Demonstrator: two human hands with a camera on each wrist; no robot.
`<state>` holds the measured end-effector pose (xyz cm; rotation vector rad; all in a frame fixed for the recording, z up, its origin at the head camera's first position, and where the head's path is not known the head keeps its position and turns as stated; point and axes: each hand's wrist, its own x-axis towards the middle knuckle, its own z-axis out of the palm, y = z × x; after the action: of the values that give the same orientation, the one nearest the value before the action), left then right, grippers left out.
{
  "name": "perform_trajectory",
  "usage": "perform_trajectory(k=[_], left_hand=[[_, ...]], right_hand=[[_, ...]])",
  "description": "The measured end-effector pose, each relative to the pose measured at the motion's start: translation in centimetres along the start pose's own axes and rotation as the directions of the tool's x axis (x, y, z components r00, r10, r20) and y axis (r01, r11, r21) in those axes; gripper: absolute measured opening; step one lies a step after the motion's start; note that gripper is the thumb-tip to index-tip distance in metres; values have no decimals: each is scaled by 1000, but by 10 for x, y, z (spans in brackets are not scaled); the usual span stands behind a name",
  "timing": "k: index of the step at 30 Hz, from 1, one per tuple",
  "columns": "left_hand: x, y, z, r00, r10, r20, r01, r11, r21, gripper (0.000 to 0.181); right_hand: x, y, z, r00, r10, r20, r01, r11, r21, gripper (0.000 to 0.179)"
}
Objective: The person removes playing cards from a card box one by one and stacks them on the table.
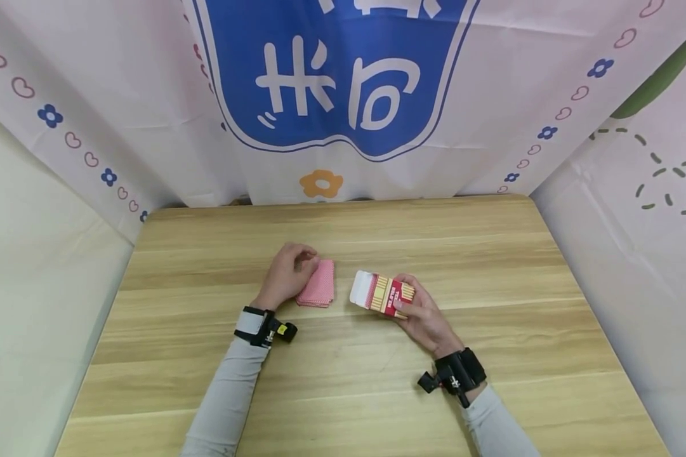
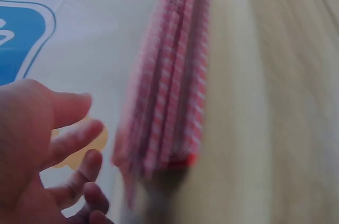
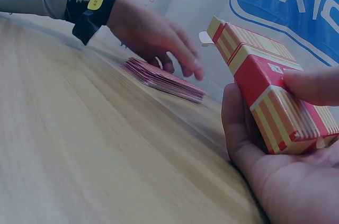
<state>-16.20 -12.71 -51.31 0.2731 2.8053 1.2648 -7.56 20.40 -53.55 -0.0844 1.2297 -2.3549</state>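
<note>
A stack of pink-patterned playing cards lies face down on the wooden table, its edges slightly uneven. My left hand hovers at the stack's left side with fingers loosely bent, and in the left wrist view a gap shows between the fingers and the blurred cards. To the right, my right hand holds a red and yellow striped card box, thumb across its face. The box's white end flap stands open, pointing left, and a pink patterned strip shows at its mouth.
The wooden table reaches back to a white curtain with a blue printed emblem. Pale cloth walls stand at both sides. Black camera straps sit on both wrists.
</note>
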Motion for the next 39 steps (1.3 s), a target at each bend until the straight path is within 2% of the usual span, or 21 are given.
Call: perform_trajectory(k=[3, 5, 7, 9, 11, 13, 17, 21, 25, 30, 39], left_hand=[[-1, 9, -3, 998, 31, -47, -33, 998, -51, 28], [-3, 18, -3, 994, 75, -77, -82, 992, -100, 28], [-6, 28, -2, 985, 135, -105, -150, 976, -155, 26], [-10, 40, 1, 972, 203, -121, -225, 951, -211, 22], [-16, 52, 6, 962, 252, -109, -272, 928, -256, 17], [-22, 64, 12, 957, 282, -69, -290, 918, -269, 13], [-31, 81, 26, 958, 280, 53, -268, 948, -174, 11], [-34, 86, 38, 965, 232, 126, -224, 972, -71, 16], [-37, 83, 44, 970, 191, 150, -181, 980, -79, 24], [-40, 81, 47, 969, 185, 163, -169, 980, -105, 26], [-39, 87, 50, 966, 158, 203, -140, 985, -102, 21]], right_hand=[[1, 0, -1, 1000, -5, 3, 5, 1000, 8, 52], [1, 1, -1, 1000, -10, 8, 9, 1000, 17, 53], [1, 1, -1, 1000, -11, 10, 11, 1000, 22, 53], [1, 2, -1, 1000, -10, 14, 10, 1000, 18, 53], [0, 2, -1, 1000, -5, 7, 5, 1000, 13, 53], [0, 3, -1, 1000, -5, 10, 5, 1000, 5, 52], [1, 3, -1, 1000, -13, 22, 13, 1000, 20, 51], [2, 3, -2, 999, -33, 38, 31, 998, 49, 51], [2, 6, -1, 998, -30, 54, 27, 999, 47, 50], [1, 9, 0, 999, -15, 41, 15, 1000, 19, 50], [2, 5, -4, 1000, -20, 22, 20, 1000, 5, 49]])
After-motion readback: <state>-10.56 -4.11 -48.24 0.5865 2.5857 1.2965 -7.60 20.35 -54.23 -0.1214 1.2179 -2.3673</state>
